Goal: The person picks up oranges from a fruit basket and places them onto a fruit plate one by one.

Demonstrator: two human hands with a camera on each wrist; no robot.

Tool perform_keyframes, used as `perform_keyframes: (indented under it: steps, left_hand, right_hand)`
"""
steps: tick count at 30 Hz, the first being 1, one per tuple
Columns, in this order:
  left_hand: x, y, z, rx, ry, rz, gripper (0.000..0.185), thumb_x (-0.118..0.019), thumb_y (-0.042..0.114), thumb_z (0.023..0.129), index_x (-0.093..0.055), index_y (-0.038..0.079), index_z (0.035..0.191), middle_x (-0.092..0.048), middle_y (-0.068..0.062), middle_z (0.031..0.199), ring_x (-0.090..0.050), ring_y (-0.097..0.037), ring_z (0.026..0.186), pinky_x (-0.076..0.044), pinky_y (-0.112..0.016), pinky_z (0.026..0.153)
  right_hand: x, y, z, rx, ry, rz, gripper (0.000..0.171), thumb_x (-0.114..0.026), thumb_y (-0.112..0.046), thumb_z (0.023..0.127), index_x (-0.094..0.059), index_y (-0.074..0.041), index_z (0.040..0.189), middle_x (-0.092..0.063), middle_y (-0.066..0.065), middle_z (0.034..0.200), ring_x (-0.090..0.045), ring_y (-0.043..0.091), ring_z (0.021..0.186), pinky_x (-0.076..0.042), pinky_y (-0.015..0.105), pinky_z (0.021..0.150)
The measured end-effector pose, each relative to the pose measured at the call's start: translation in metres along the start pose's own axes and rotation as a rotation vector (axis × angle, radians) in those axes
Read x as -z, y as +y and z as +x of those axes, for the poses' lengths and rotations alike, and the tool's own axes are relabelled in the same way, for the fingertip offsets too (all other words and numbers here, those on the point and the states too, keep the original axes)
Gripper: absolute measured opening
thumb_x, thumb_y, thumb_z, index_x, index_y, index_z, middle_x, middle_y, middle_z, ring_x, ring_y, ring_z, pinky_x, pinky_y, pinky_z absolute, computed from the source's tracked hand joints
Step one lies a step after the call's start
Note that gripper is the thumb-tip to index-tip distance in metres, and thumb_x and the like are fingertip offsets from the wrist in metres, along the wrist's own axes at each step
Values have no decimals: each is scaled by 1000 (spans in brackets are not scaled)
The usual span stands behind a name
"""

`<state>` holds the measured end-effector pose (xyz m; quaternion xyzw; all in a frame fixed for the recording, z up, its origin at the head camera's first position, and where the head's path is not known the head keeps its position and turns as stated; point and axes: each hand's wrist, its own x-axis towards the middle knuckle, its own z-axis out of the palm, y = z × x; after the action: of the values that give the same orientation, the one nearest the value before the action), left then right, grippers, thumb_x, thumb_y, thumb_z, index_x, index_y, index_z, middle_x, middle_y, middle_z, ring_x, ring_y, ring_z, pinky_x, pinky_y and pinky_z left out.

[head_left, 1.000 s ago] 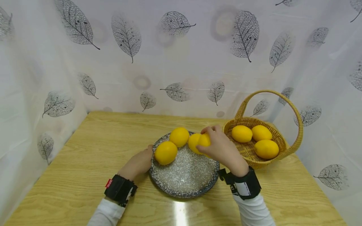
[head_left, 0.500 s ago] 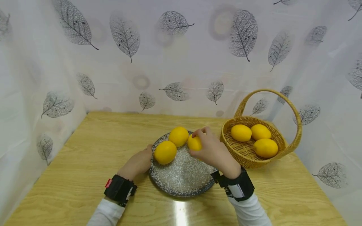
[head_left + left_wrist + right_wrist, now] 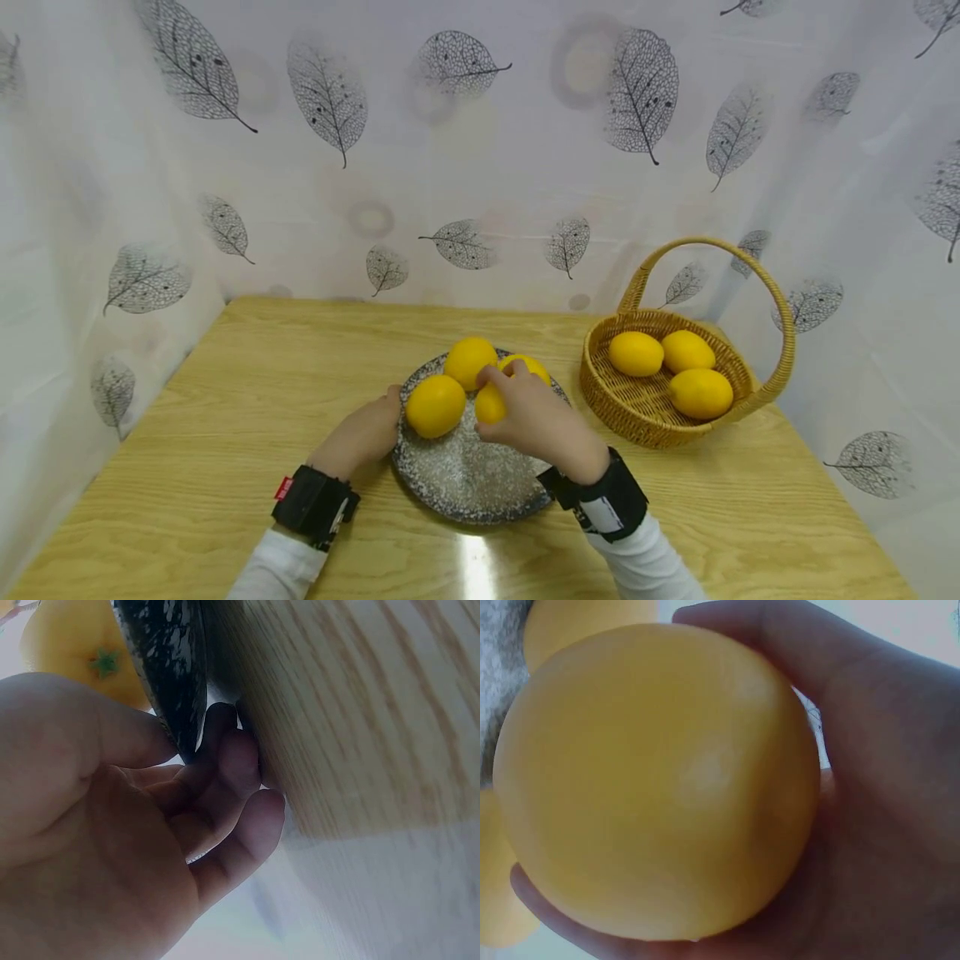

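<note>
My left hand (image 3: 358,435) grips the left rim of a speckled grey plate (image 3: 480,487). In the left wrist view the thumb lies at the upper side of the plate's dark edge (image 3: 169,667), with the fingers curled beneath. Over the plate, my right hand (image 3: 543,425) holds a yellow lemon (image 3: 490,405), which fills much of the right wrist view, thumb and fingers curled round its sides. Three more lemons are on the plate: one at the left (image 3: 435,406), one at the back (image 3: 470,362), and a lemon (image 3: 528,367) at the back right, partly hidden by the right hand.
A wicker basket (image 3: 637,417) with a tall arched handle (image 3: 785,333) stands right of the plate, holding three lemons (image 3: 636,354). Both stand on a wooden table (image 3: 300,350). A leaf-patterned curtain (image 3: 480,150) hangs behind the table and along its sides.
My right hand has moved left and nearer over the plate with its lemon, revealing more of the back-right lemon. The left hand keeps its grip on the rim.
</note>
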<state>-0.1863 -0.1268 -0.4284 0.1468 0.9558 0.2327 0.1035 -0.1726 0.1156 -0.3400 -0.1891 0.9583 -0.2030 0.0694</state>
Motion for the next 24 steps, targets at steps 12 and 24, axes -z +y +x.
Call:
perform_keyframes:
  steps: [12, 24]
  left_hand:
    - [-1, -1, 0, -3, 10, -6, 49, -36, -4, 103, -29, -24, 147, -54, -38, 140, -58, -46, 130, -46, -55, 112]
    - [0, 0, -1, -22, 22, -4, 49, -38, -3, 102, -30, -24, 146, -56, -39, 137, -60, -46, 127, -49, -56, 109]
  right_hand:
    - [-11, -2, -3, 55, -40, -64, 55, -82, -22, 80, -59, -6, 128, -55, 19, 113, -54, 28, 92, -51, 37, 72]
    - [-26, -1, 4, 74, -165, -69, 56, -86, -20, 78, -57, -9, 124, -52, 17, 122, -52, 29, 99, -52, 37, 75]
